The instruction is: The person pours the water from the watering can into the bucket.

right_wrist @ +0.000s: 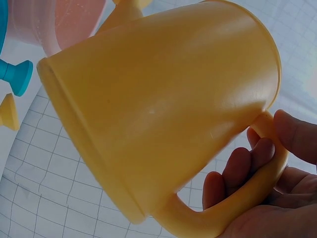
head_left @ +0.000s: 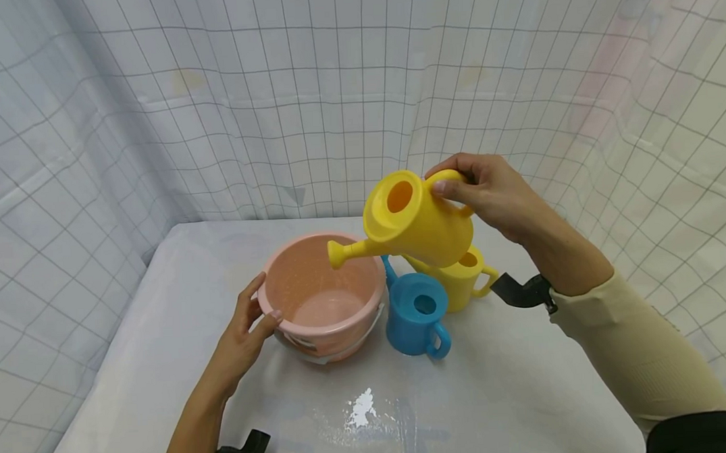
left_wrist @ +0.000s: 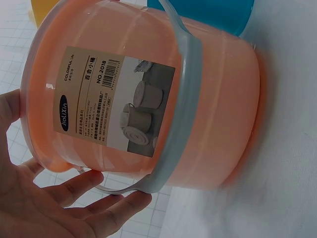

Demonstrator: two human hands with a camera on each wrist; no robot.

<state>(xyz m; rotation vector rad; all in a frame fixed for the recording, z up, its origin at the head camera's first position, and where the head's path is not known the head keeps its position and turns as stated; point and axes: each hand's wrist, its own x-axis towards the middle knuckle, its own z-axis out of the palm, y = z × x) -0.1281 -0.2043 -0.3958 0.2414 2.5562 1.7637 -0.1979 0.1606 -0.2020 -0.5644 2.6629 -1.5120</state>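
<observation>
A yellow watering can (head_left: 423, 217) hangs tilted in the air, its spout reaching over a pink bucket (head_left: 325, 329). My right hand (head_left: 489, 190) grips its handle; the right wrist view shows the fingers (right_wrist: 237, 171) curled through the handle loop. My left hand (head_left: 246, 333) holds the bucket by its rim on the left side. In the left wrist view the other fingers (left_wrist: 116, 213) lie near the bucket's grey carrying handle (left_wrist: 181, 109). Small drops show on the bucket's inner wall. Whether water leaves the spout, I cannot tell.
Right of the bucket stands a blue watering can (head_left: 412, 319). Behind it is a second yellow watering can (head_left: 457, 290), partly hidden by the raised one. Wet patches (head_left: 361, 409) shine on the white table cover (head_left: 498, 396). Checked curtains (head_left: 272, 102) surround the table.
</observation>
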